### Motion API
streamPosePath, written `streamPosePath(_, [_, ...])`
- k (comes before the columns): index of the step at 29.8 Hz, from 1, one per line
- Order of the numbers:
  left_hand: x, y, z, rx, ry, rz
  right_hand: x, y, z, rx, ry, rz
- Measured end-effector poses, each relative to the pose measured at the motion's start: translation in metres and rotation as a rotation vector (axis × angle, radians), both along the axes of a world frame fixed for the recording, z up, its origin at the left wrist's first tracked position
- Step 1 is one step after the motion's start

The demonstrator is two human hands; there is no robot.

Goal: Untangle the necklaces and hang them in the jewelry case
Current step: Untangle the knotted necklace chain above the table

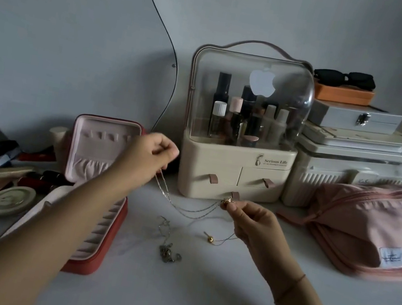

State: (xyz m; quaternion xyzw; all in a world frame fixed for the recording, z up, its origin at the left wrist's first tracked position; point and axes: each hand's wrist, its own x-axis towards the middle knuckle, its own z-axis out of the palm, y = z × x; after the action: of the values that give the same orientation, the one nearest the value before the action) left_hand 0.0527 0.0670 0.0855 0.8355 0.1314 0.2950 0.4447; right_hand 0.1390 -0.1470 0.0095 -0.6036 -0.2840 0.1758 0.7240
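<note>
So the step in hand looks like the untangling part, with nothing hung yet. The left hand [152, 154] is up at about 10 o'clock, fingers curled and pinching one end of a thin gold chain [184, 210]. The right hand [249, 222] sits lower at about 4 o'clock and pinches the other end, right by a small gold knot of pendant or clasp. Can't tell which.

The chain sags between them in a few fine strands, and a loop with a gold bead [210, 239] dangles under the right hand. So it's probably doubled over or crossed.

A second, silver necklace [168, 250] lies in a little heap on the surface [197, 286] at 6 o'clock.

The jewelry case [107, 251] is open at 9 o'clock, and the hooks [106, 135] in its lid look bare. The next move probably calls for teasing the strands apart gently, then lifting one end to a hook.
</note>
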Motion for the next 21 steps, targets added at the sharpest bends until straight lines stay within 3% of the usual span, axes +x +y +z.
streamPosePath(5, [0.000,-0.013,-0.023,0.022,0.144,-0.120,0.000,0.002,0.014,-0.021,-0.029,0.059])
streamPosePath(10, [-0.004,-0.040,-0.027,-0.181,0.171,-0.401,0.000,0.005,0.021,0.001,0.046,0.125])
streamPosePath(13, [0.000,-0.046,-0.036,-0.154,0.172,-0.382,-0.002,0.008,0.021,0.001,0.041,0.141])
streamPosePath(21, [0.000,-0.046,-0.036,-0.314,-0.028,-0.251,0.005,0.002,0.020,0.086,0.095,0.090])
